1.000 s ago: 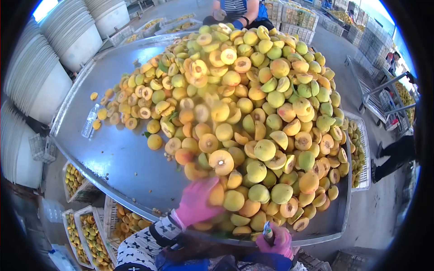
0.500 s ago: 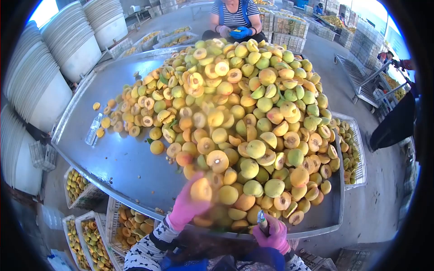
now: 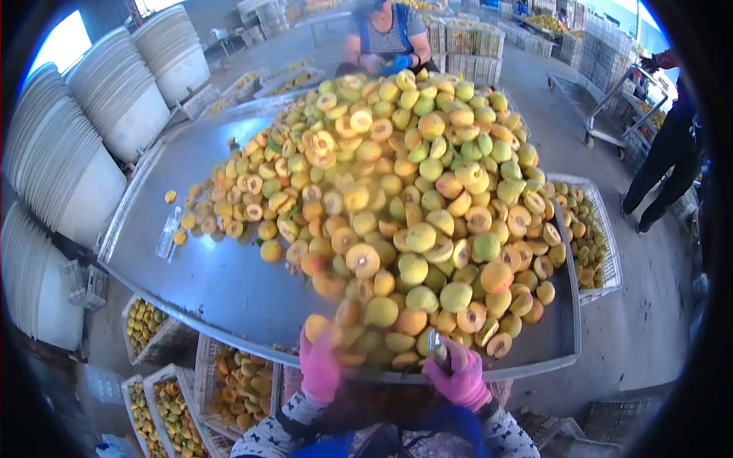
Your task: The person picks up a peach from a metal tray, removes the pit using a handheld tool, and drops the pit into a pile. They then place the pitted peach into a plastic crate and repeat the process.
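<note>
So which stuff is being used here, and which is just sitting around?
In use: left hand holding a peach; right hand holding a small knife; peach pile; table; probably the crates of fruit below its edge.
Lying about: plastic bottle; stacked white tubs.

Both hands are in pink gloves and sit low and close to the body, with the forearms in patterned sleeves coming up from below. The left hand (image 3: 321,368), blurred, is raised with its fingers curled about a fruit (image 3: 316,328). The right hand (image 3: 462,379) is a fist around a thin tool (image 3: 436,343) that points up.
</note>
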{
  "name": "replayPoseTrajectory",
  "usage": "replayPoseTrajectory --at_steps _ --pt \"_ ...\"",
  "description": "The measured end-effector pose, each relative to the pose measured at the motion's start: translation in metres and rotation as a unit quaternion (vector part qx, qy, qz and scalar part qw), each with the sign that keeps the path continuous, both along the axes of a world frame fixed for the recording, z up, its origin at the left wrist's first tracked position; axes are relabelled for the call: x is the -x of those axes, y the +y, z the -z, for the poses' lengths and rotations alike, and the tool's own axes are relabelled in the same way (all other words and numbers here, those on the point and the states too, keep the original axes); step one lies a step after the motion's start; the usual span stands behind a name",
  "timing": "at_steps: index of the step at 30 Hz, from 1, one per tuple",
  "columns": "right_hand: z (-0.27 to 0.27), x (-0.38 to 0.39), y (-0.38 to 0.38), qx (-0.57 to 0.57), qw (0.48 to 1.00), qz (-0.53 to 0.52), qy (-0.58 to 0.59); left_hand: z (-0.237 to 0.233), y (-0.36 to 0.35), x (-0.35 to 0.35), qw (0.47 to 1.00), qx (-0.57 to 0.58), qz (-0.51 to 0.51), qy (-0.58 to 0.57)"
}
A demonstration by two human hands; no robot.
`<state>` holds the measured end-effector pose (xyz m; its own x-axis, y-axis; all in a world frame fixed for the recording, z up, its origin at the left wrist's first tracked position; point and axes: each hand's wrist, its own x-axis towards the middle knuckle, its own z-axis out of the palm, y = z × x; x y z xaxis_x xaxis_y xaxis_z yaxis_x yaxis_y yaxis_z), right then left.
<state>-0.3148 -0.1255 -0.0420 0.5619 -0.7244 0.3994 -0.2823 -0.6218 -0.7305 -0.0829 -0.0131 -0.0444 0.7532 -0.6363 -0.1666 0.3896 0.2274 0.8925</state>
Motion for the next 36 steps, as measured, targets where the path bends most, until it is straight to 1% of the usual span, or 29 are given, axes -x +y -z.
replayPoseTrajectory --at_steps 1,2,3,4,5,6,7,8,10,12,13,14,16,17,20,22,25,28,30,31,32,34,35,36 --pt "0.005 0.001 0.001 0.015 1.000 0.009 0.002 -0.025 -0.001 0.010 0.999 -0.006 0.012 0.047" --pt "0.001 0.001 0.003 -0.007 1.000 0.018 0.000 -0.011 0.004 0.004 0.999 0.011 0.015 0.042" --pt "0.000 0.002 0.003 -0.042 0.998 0.024 0.028 0.025 0.019 -0.009 1.000 0.008 -0.002 -0.001" --pt "0.004 0.001 0.004 -0.009 0.999 0.027 0.027 0.006 0.021 -0.003 0.994 0.075 -0.013 0.082" --pt "0.004 -0.005 0.007 -0.047 0.998 0.014 -0.038 -0.007 0.022 -0.005 0.995 0.066 0.009 0.072" --pt "0.004 -0.006 0.009 -0.058 0.997 0.012 -0.048 0.000 0.029 -0.015 0.982 0.142 0.109 0.064" --pt "0.015 -0.003 0.013 0.000 0.999 0.040 -0.020 -0.020 0.034 -0.012 0.979 0.110 0.145 0.092" --pt "0.013 -0.007 0.012 0.055 0.997 0.033 -0.034 -0.028 0.036 -0.009 0.969 0.133 0.163 0.126" --pt "-0.009 -0.009 0.027 0.094 0.994 0.006 -0.054 -0.035 0.033 0.001 0.940 0.188 0.211 0.191" --pt "-0.025 -0.009 0.052 -0.003 0.998 -0.028 -0.053 -0.041 0.033 0.008 0.936 0.162 0.217 0.225" --pt "-0.035 -0.012 0.059 0.025 0.998 -0.044 -0.050 -0.043 0.034 0.012 0.933 0.150 0.222 0.242" --pt "-0.038 -0.014 0.065 0.037 0.996 -0.048 -0.060 -0.043 0.034 0.016 0.928 0.163 0.240 0.236" --pt "-0.045 -0.017 0.074 0.050 0.997 -0.039 -0.036 -0.044 0.034 0.024 0.915 0.192 0.275 0.224" --pt "-0.047 -0.017 0.076 0.043 0.998 -0.036 -0.023 -0.047 0.035 0.027 0.918 0.180 0.283 0.213" --pt "-0.049 -0.019 0.077 0.110 0.992 -0.034 0.045 -0.057 0.041 0.035 0.928 0.151 0.297 0.165" --pt "-0.048 -0.020 0.079 0.127 0.989 -0.027 0.070 -0.057 0.044 0.040 0.935 0.143 0.303 0.116" --pt "-0.047 -0.018 0.082 0.139 0.983 -0.041 0.114 -0.063 0.050 0.044 0.934 0.126 0.294 0.156" --pt "-0.042 -0.015 0.084 0.136 0.976 -0.059 0.160 -0.060 0.055 0.047 0.951 0.060 0.303 0.031" --pt "-0.038 -0.011 0.087 0.138 0.969 -0.063 0.195 -0.055 0.061 0.046 0.933 0.087 0.315 -0.153" --pt "-0.041 -0.010 0.089 0.127 0.968 -0.079 0.199 -0.056 0.062 0.046 0.931 0.078 0.319 -0.158" --pt "-0.043 -0.009 0.093 0.088 0.977 -0.104 0.165 -0.057 0.063 0.045 0.929 0.069 0.324 -0.164" --pt "-0.047 -0.009 0.103 0.010 0.984 -0.154 0.094 -0.070 0.062 0.047 0.945 0.004 0.327 -0.003" --pt "-0.042 -0.010 0.112 -0.062 0.987 -0.136 0.055 -0.069 0.060 0.046 0.947 0.017 0.321 -0.016" --pt "-0.045 -0.012 0.114 -0.075 0.987 -0.136 0.047 -0.066 0.058 0.047 0.948 0.031 0.314 -0.029"
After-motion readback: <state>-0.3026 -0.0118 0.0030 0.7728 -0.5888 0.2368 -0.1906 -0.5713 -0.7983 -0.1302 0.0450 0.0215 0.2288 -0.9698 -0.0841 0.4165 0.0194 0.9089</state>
